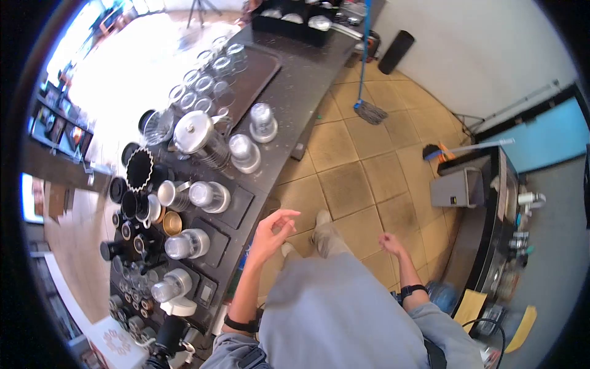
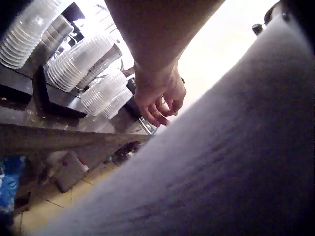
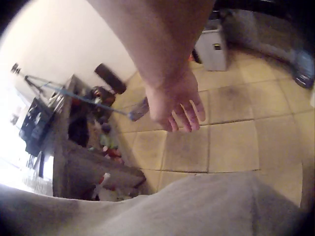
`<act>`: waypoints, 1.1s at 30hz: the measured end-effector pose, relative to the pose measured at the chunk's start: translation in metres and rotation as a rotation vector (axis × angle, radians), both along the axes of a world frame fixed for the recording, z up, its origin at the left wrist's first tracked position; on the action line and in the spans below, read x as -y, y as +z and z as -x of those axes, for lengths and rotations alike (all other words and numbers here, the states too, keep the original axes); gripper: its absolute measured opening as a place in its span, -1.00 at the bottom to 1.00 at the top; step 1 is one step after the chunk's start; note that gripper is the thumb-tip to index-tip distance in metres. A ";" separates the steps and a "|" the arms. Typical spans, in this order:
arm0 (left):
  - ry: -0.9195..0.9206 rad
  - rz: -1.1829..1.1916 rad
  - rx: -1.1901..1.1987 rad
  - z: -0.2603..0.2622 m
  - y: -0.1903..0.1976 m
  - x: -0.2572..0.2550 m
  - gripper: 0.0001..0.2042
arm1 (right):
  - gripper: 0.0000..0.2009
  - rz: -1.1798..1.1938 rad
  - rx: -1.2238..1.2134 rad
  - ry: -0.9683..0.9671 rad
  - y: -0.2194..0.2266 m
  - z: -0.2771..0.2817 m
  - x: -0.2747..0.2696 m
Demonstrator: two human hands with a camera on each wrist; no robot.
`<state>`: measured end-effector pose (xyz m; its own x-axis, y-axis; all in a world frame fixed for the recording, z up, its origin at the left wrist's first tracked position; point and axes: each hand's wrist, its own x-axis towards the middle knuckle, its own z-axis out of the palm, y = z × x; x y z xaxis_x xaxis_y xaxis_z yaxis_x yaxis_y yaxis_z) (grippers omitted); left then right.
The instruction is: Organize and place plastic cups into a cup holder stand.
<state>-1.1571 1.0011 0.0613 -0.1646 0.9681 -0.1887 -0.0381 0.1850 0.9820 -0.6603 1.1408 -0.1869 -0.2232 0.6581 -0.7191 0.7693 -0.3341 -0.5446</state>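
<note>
Clear cup stacks (image 1: pixel 210 197), five in number, stand in a row on the counter (image 1: pixel 295 80), along the edge nearest the person. Left hand (image 1: pixel 270 237): beside that edge, near the cups but apart from them; fingers loosely extended, gripping nothing. Right hand (image 1: pixel 392 245): out above the tiled floor (image 1: pixel 342 184), well apart from the counter; fingers hanging relaxed, gripping nothing. Dark flat slabs (image 1: pixel 238 212) lie beside the lower stacks. Behind the cups, a lidded glass press (image 1: pixel 195 132) stands upright, with a gold-coloured cup (image 1: pixel 173 223) further along the counter amid dark cups and mugs. Clear glasses (image 1: pixel 203 83) stand in rows on and beside a brown tray (image 1: pixel 265 64). On the floor, a blue-handled mop (image 1: pixel 370 112) rests head down; a grey bin (image 1: pixel 458 187) stands against the opposite unit.
</note>
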 end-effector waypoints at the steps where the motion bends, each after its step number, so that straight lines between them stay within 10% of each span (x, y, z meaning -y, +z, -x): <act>1: 0.040 -0.009 0.051 -0.010 0.000 0.003 -0.79 | -0.79 0.045 0.030 -0.074 0.006 -0.022 0.034; 9: -0.167 -0.079 0.084 -0.111 0.017 -0.005 -0.84 | -0.78 0.159 0.009 -0.763 0.038 -0.119 0.271; 17: -0.781 -0.167 -0.028 -0.319 0.032 0.023 -0.84 | -0.75 -0.230 -0.161 -1.207 0.036 -0.154 0.521; 25: -1.538 -0.174 -0.070 -0.554 0.037 0.160 -0.77 | -0.80 -0.085 -0.069 -1.855 -0.038 -0.098 0.808; 29: -1.844 0.074 -0.015 -0.638 -0.032 0.204 -0.75 | -0.78 -0.071 -0.192 -2.251 -0.021 -0.041 0.870; 33: -2.187 0.133 -0.221 -0.697 -0.195 0.193 -0.75 | -0.78 0.019 -0.122 -2.414 -0.006 0.001 0.899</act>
